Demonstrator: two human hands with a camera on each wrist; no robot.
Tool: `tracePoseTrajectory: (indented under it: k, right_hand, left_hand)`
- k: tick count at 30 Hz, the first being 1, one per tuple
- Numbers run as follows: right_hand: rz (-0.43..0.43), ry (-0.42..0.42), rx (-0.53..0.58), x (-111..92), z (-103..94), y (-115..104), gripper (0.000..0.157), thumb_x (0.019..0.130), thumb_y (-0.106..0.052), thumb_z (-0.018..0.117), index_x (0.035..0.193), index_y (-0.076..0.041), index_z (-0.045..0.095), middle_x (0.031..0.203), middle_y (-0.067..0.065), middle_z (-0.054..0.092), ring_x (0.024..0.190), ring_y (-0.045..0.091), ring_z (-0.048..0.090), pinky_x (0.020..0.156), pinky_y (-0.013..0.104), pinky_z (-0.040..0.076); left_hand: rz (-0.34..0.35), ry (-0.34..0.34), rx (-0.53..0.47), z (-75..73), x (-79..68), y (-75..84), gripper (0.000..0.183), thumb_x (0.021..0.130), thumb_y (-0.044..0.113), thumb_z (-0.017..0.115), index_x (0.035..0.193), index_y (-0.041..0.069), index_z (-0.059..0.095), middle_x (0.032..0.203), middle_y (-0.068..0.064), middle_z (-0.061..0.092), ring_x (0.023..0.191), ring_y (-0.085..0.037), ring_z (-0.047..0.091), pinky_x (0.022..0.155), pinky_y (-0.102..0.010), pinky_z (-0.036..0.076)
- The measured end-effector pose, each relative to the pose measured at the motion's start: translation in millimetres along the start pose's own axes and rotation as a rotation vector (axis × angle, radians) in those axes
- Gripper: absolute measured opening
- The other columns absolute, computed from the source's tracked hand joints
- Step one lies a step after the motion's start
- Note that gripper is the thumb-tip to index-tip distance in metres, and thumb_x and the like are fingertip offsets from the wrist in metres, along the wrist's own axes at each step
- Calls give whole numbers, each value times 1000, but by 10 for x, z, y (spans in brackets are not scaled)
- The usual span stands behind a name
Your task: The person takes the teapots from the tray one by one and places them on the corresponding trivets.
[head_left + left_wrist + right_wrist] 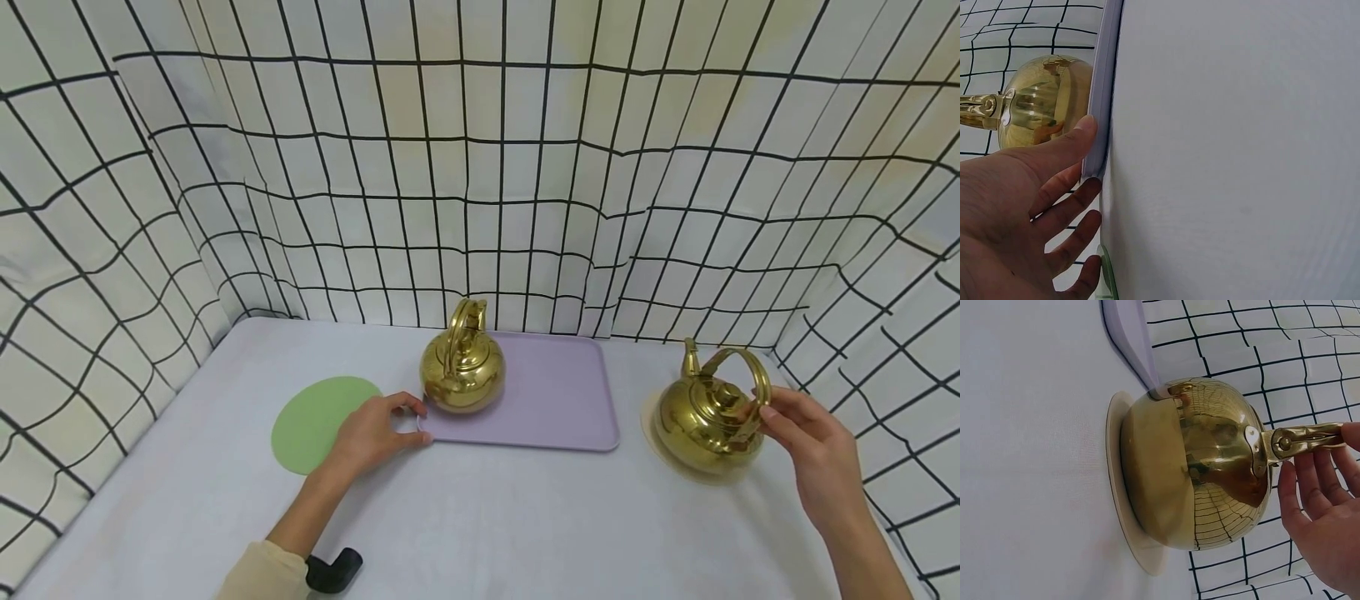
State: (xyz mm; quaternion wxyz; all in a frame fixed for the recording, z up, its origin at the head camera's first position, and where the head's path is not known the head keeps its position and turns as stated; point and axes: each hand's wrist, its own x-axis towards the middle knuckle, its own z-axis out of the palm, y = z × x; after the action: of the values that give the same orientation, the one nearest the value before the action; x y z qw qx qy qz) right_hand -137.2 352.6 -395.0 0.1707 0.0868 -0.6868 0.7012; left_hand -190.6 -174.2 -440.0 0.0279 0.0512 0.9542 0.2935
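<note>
Pinching with partly curled fingers [1069, 208] a purple tray [558, 392] in the left hand [375, 429] and a gold kettle [701, 433] by its handle [1307, 437] in the right hand [821, 454].

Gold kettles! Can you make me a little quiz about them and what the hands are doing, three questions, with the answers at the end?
1. Pick one. What colour is the round mat under the right kettle?
A) green
B) pink
C) beige

2. True or false: the right hand holds that kettle by its handle.

3. Fill in the missing word: the left kettle stands on a lilac ____, and the left hand touches its edge.

Key:
1. C, beige
2. True
3. tray
</note>
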Motion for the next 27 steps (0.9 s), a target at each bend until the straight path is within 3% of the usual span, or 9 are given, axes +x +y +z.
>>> tracePoseTrajectory:
  k: [7,14,21,27]
  right_hand:
    - [-34,33,-44,15,25,-1,26,101,8,57,123,-2,67,103,-6,76,96,3,71,87,12,54]
    - [3,135,-227,45,106,-71,30,99,-1,66,128,-7,65,110,-12,71,100,-1,67,85,6,51]
    - [-35,299,-553,79,226,-98,43,96,-3,72,136,-7,60,120,-22,59,110,-5,58,89,3,45]
    - [-122,388,-614,90,251,-88,50,90,-3,78,136,-6,60,119,-27,54,109,-8,54,89,5,40]
  left_hand:
    - [9,2,-2,-7,4,11,30,82,32,90,106,23,74,121,-11,74,117,-32,68,96,-53,54]
    - [4,2,-10,-18,0,24,30,82,32,89,107,23,74,124,-12,74,120,-34,67,98,-54,54]
    - [15,2,-1,7,6,4,30,82,33,89,107,23,74,124,-12,74,120,-34,68,98,-53,54]
    - [2,-2,-4,9,-13,10,30,82,32,89,108,23,74,125,-12,74,121,-34,68,98,-53,54]
